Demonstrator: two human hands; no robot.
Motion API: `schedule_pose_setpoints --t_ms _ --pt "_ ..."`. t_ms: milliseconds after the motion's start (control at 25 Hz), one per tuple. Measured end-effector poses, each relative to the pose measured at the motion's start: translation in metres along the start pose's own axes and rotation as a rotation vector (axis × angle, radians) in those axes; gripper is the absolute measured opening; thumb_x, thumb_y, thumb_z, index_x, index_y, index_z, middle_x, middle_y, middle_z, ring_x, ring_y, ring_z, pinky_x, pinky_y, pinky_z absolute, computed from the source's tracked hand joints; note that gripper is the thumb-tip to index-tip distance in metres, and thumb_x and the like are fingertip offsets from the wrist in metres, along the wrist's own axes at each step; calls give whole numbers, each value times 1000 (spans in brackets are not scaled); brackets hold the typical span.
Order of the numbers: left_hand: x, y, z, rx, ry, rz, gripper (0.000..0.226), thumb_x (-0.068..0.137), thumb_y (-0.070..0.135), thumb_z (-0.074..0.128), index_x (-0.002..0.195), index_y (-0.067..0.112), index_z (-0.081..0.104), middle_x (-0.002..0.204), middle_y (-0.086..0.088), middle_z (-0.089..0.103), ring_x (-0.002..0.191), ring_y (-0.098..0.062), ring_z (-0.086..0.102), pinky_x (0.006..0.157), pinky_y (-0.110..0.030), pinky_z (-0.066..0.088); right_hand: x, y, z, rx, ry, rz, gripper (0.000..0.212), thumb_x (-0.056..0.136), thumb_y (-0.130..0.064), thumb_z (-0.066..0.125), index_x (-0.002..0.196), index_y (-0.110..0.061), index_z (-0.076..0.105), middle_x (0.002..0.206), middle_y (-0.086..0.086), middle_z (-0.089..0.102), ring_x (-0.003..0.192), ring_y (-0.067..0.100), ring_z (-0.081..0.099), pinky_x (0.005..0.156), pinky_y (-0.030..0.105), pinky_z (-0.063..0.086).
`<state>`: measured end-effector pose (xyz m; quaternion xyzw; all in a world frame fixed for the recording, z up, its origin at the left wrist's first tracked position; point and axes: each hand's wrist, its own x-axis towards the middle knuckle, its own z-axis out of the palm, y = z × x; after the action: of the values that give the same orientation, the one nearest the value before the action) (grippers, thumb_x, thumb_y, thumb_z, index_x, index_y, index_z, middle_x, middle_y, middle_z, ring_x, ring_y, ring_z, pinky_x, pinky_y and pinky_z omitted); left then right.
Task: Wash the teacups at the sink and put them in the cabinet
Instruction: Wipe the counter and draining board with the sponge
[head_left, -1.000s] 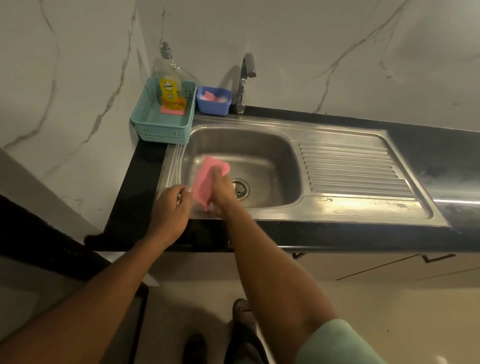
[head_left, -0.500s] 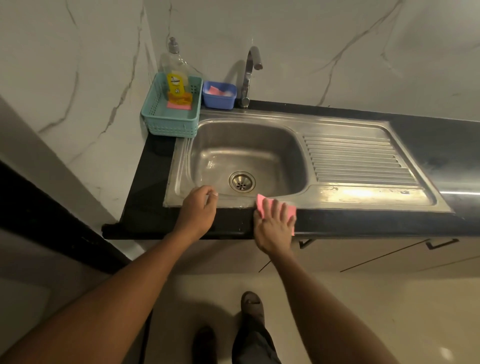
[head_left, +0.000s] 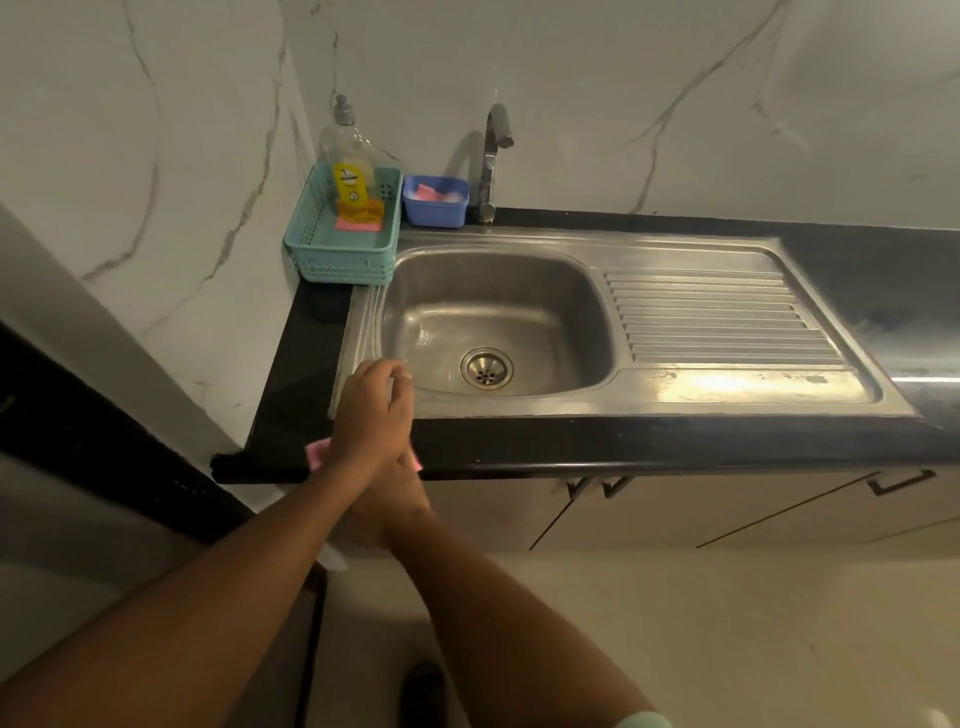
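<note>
Zero teacups seen; limp pink cloth (head_left: 316, 451), pinchable by a corner, under right hand (head_left: 399, 491), grip unclear; left hand (head_left: 371, 413) loosely curled, empty.

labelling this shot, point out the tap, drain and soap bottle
tap (head_left: 489, 166), head view, on the upright neck
drain (head_left: 486, 368), head view, centre of the strainer
soap bottle (head_left: 349, 179), head view, on the yellow label

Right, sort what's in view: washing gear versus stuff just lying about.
For the job: sink, tap, soap bottle, pink cloth at the counter edge. No teacups in view.

Lying about: teal basket, blue tub, bare drainboard.
</note>
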<state>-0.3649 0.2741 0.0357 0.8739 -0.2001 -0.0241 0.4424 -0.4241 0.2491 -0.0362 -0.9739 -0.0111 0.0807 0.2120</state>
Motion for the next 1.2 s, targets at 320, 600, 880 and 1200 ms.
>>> schedule_pose_setpoints --t_ms 320,600,880,1200 --pt "-6 -14 -16 -20 46 -43 25 106 25 46 113 10 65 106 2 58 103 -21 60 90 -42 54 -103 44 -44 968 161 57 37 110 -19 34 141 -24 53 137 1 59 124 18 58 99 38 53" --pt "-17 -22 -9 -37 3 -73 21 106 27 46 110 16 63 112 -3 61 103 -17 59 82 -27 48 -122 147 -52 520 673 540 46 107 -29 35 153 -35 35 156 -2 42 145 20 38 116 56 36" --pt "-20 -40 -41 -17 58 -84 24 105 27 48 119 15 65 114 -2 63 102 -16 61 81 -25 49 -8 -36 62 125 347 351 74 101 -33 41 160 -27 -3 166 8 -9 152 35 -19 120 61 -9" --pt "-9 -52 -75 106 221 -116 27 104 21 51 123 11 66 122 -8 68 110 -18 61 88 -27 44 83 -55 10 -89 15 40 85 98 -29 58 160 -17 2 168 12 5 155 31 -10 126 53 2"
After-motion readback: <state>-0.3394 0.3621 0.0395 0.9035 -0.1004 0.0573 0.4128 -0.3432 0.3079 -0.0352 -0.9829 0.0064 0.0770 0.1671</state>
